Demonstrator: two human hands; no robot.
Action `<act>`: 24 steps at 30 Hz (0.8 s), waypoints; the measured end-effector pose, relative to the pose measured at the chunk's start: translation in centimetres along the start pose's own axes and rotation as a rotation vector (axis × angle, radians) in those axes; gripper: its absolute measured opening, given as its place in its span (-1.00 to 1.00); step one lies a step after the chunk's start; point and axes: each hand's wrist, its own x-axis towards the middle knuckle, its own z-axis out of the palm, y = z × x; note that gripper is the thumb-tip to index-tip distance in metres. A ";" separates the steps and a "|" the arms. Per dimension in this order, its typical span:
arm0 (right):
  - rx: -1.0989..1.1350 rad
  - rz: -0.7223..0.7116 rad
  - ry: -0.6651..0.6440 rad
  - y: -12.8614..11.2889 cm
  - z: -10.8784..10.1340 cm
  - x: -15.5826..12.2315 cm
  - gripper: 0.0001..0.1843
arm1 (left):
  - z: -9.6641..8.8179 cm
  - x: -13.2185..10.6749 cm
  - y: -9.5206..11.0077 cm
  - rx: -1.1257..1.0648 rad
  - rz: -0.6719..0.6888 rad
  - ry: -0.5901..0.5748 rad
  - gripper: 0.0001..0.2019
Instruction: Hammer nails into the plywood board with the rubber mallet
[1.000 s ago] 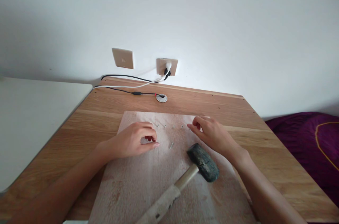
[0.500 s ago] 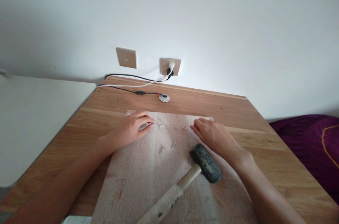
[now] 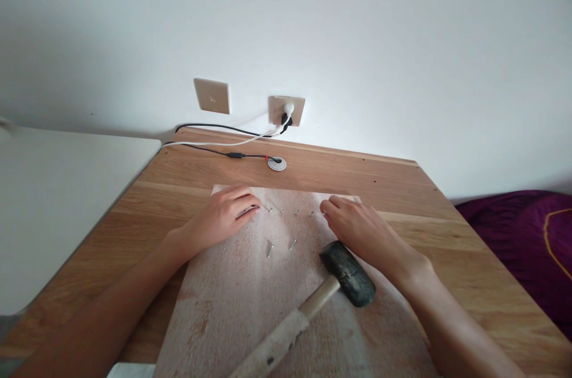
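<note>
From where I watch, the far left of my view holds a white surface (image 3: 71,205), and beside it runs the wood-grained table (image 3: 149,202). A white cable (image 3: 205,143) crosses the table's back edge, below a blank-looking wall plate (image 3: 211,96).

My left hand (image 3: 227,217) is over the far left part of a pale, worn board (image 3: 232,300) lying on the table. Its thumb and forefinger come together at the tips; I cannot tell whether they grip anything.

Just right of those fingertips, a row of four small metal nails (image 3: 297,211) stretches across the far part of the board. Nearer to me, two more slanted nails (image 3: 270,250) sit side by side, apart from that row. Behind the board, a black cable enters a round grommet (image 3: 277,164), and a wall socket (image 3: 286,110) carries a white plug and a black one.

A mallet (image 3: 319,298) lies diagonally on the board, handle toward me, dark head pointing away to the right. Just beyond that head is my right hand (image 3: 357,226), its fingers curled inward; their tips are too hidden for me to tell if they grasp something. Purple fabric (image 3: 509,229) fills the far right.
</note>
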 end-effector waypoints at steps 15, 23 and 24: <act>0.600 -0.194 -0.013 -1.2 -2.5 -1.0 -0.84 | 0.5 0.5 0.8 0.148 -0.042 0.045 -0.83; 0.478 -0.072 0.069 -0.8 -1.3 0.5 -0.81 | 0.4 0.7 1.5 0.097 -0.098 0.102 -0.84; 0.441 -0.028 0.070 -0.5 -1.2 0.8 -0.80 | 0.3 0.8 1.8 0.063 -0.096 0.107 -0.85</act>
